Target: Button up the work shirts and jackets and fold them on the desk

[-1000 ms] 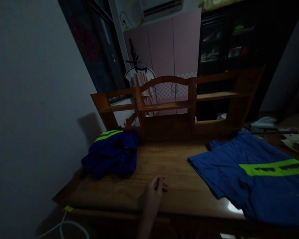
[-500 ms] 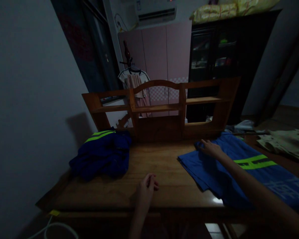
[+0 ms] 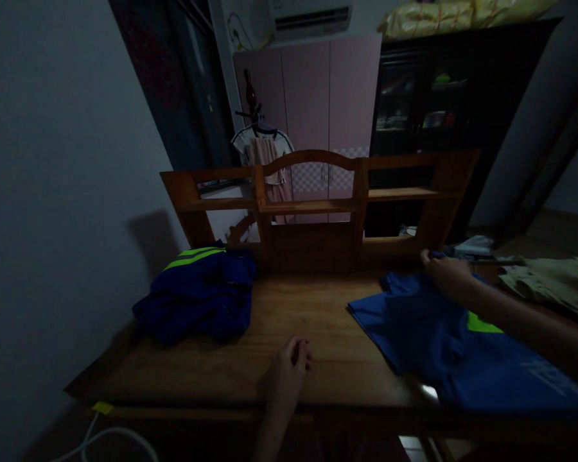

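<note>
On the right of the wooden desk lies a blue work jacket (image 3: 414,321) with a yellow-green reflective stripe and pale lettering, partly spread and wrinkled. My right hand (image 3: 447,274) pinches its far edge and lifts it a little; the forearm covers part of the stripe. Near the desk's front edge, my left hand (image 3: 291,366) rests with fingers curled, and nothing shows in it. To its left sits a crumpled darker blue garment (image 3: 202,295) with yellow-green stripes, apart from both hands.
A wooden shelf rack (image 3: 313,208) stands along the back of the desk (image 3: 313,308). Khaki folded cloth (image 3: 553,282) lies at the far right. A white cable (image 3: 120,433) hangs by the front left corner. Behind are pink cupboards (image 3: 308,96) and clothes on a stand.
My right hand has moved right and slightly up, pulling the blue jacket's far edge along; the jacket is more bunched and its stripe less visible. The left hand stays nearly in place.
</note>
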Motion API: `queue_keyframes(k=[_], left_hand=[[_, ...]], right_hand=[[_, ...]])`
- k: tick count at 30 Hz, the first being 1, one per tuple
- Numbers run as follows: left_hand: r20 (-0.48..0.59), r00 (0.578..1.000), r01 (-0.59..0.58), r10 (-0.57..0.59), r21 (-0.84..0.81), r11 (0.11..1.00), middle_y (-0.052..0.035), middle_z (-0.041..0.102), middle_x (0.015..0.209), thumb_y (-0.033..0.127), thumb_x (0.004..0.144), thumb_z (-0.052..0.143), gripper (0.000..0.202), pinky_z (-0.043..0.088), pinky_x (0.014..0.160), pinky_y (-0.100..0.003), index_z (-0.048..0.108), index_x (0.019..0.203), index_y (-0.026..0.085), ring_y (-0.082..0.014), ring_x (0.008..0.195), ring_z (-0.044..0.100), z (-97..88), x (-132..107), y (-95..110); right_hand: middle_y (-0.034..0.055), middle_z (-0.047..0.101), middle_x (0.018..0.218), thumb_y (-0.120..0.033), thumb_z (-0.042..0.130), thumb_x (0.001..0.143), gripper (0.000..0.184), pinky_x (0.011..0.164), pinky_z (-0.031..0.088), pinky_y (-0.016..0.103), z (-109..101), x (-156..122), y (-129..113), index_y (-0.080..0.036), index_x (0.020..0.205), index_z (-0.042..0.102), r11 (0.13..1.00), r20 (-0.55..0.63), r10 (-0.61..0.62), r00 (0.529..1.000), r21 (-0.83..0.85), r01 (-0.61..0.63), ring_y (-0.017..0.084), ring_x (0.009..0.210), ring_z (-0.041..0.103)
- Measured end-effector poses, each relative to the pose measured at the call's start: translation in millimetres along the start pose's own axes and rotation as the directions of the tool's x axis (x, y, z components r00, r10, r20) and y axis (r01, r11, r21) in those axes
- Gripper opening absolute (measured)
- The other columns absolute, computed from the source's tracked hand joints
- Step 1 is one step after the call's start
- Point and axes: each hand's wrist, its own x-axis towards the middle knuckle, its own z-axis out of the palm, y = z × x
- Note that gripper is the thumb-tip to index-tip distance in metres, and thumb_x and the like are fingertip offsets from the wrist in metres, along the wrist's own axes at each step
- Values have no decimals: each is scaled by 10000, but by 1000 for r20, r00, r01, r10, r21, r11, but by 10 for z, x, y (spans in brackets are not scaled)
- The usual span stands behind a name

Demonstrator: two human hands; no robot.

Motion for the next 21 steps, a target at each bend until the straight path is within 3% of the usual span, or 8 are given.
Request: queue_keyframes(k=[2,5,7,10,14,16,18,21], left_hand=[[9,1000,-2,2,23,1000,-36,653,704,472,879,386,354,457,580,-244,613,902,201,-169,624,632,-2,0,1],[37,999,18,-19,13,1000,-38,660,722,468,880,381,351,465,590,-243,610,900,202,-169,638,641,-25,-1,-16],[60,997,39,-40,10,999,-49,676,765,466,880,380,353,480,619,-252,606,923,198,-176,676,654,-41,-1,-19],[79,997,-8,0,102,995,-85,685,954,449,870,414,350,496,766,-293,597,1028,195,-202,866,660,-11,24,74],[164,955,-280,248,219,935,-106,487,1349,458,836,498,510,353,1041,-355,475,1277,202,-234,1259,443,216,221,505],[211,913,-392,350,205,897,-119,355,1451,520,804,536,686,299,1082,-374,360,1377,187,-249,1346,316,389,425,825],[169,896,-439,411,200,876,-149,254,1497,593,744,582,882,273,1090,-403,252,1433,151,-282,1382,226,553,677,1166],[75,898,-439,433,198,876,-161,307,1470,590,687,641,905,307,1049,-407,311,1407,152,-324,1350,276,702,1040,1615]], right_hand=[[317,626,851,18,384,857,354,693,321,532,-236,54,4,38,1162,562,986,-38,115,993,-113,-119,369,899,615],[337,602,798,-31,369,888,319,664,292,529,-669,197,128,96,795,646,951,-66,196,978,-230,-206,396,926,592],[274,616,797,-61,319,922,379,671,299,465,-996,283,279,59,775,647,959,-54,122,991,-249,-131,330,928,602],[190,643,871,-84,388,925,253,663,296,339,-1508,324,494,-32,1074,585,946,-83,-146,986,-303,115,222,874,610],[172,642,846,-74,500,861,340,628,263,303,-2173,217,533,-31,1195,451,832,-314,-465,828,-474,287,216,809,583],[174,628,894,-115,466,888,315,649,269,303,-2489,141,447,-23,1189,455,828,-423,-499,756,-491,271,214,871,567],[162,615,914,-188,415,927,312,657,274,301,-2779,88,333,-29,1189,474,835,-519,-506,688,-494,241,204,901,565],[151,625,901,-324,338,959,397,645,269,304,-3129,85,167,-29,1133,539,858,-637,-496,591,-466,218,203,901,589]])
